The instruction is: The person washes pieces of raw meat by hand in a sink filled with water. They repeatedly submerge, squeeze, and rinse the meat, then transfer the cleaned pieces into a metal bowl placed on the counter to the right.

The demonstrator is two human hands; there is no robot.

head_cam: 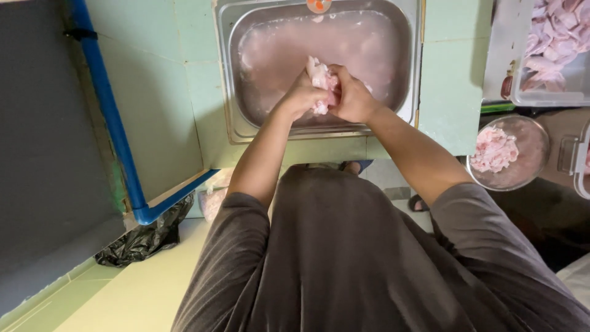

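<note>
Over the near half of a steel sink set in a pale green tiled counter, both hands meet around a piece of pale pink raw meat. The left hand is curled shut on the meat's left side, fingers wrapped onto it. The right hand is closed on the right side, its thumb pressed over the top. The meat is held between them just above the cloudy pinkish water that fills the basin, with a lump sticking up past the knuckles and a smaller bit showing below the fingers.

To the right, past the end of the counter, a round metal bowl holds a small heap of similar pink pieces, and further back a clear plastic tub is piled with more. A blue pipe runs along the left edge of the counter and turns at its near corner. Under it, on the floor, lies a crumpled black plastic bag. The person wears a dark grey short-sleeved shirt
</note>
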